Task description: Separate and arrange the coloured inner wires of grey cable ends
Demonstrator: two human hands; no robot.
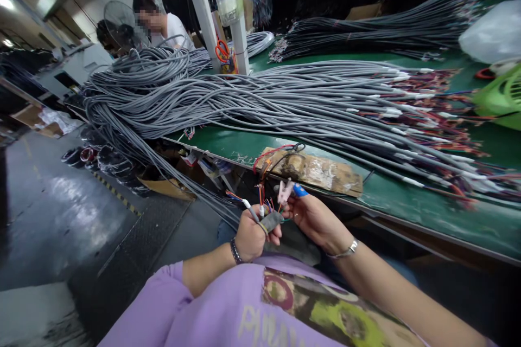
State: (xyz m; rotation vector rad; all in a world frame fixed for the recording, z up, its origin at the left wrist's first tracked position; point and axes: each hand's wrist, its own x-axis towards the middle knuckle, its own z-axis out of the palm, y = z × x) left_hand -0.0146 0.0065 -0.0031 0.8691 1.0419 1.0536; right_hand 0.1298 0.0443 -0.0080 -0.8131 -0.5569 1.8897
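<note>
My left hand is closed around the ends of grey cables whose thin coloured wires stick up from my fist. My right hand, with blue tape on one fingertip, pinches a small white connector right beside those wire ends. Both hands hover just below the front edge of the green table. A worn wooden block with red and black wires lies on the table just beyond my fingers.
A big heap of grey cables with coloured wire ends covers the table. More bundles lie behind. A white post, a green basket and a white bag stand around. Another person sits far left near a fan.
</note>
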